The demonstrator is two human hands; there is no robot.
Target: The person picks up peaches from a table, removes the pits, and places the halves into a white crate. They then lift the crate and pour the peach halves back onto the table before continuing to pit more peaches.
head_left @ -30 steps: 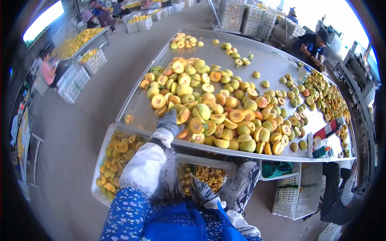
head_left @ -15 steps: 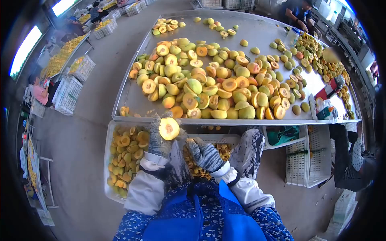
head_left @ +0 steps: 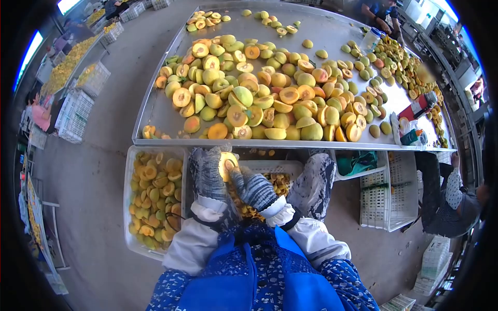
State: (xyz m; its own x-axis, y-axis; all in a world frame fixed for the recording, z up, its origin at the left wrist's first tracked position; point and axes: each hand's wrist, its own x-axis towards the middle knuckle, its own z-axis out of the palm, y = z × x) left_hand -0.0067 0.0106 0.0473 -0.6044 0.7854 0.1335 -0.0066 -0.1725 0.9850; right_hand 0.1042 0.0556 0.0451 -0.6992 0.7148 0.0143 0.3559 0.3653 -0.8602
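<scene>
My left hand [head_left: 208, 173], in a striped grey knit glove, grips a halved yellow peach [head_left: 226, 165] just below the table edge, its cut face turned up. My right hand [head_left: 254, 191], gloved alike, is closed with its fingertips against the near side of that half; whether it also holds a small tool is hidden. Under the hands, between my knees, a white crate [head_left: 290, 167] contains small orange-brown pieces. To the left, a white crate [head_left: 127, 199] is filled with peach halves [head_left: 158, 192]. Many more peaches [head_left: 282, 98], whole and halved, lie heaped on the metal table [head_left: 161, 119].
The table's raised metal rim [head_left: 290, 145] runs just beyond my hands. A red container [head_left: 417, 106] and a green-capped bottle [head_left: 411, 137] stand at its right. Stacked white crates [head_left: 374, 199] sit at lower right. Co-workers [head_left: 381, 15] are at the far right corner and right side.
My right hand has moved up and left to meet the peach half in my left hand. The half has tilted and shifted slightly right. The whole view has shifted a little.
</scene>
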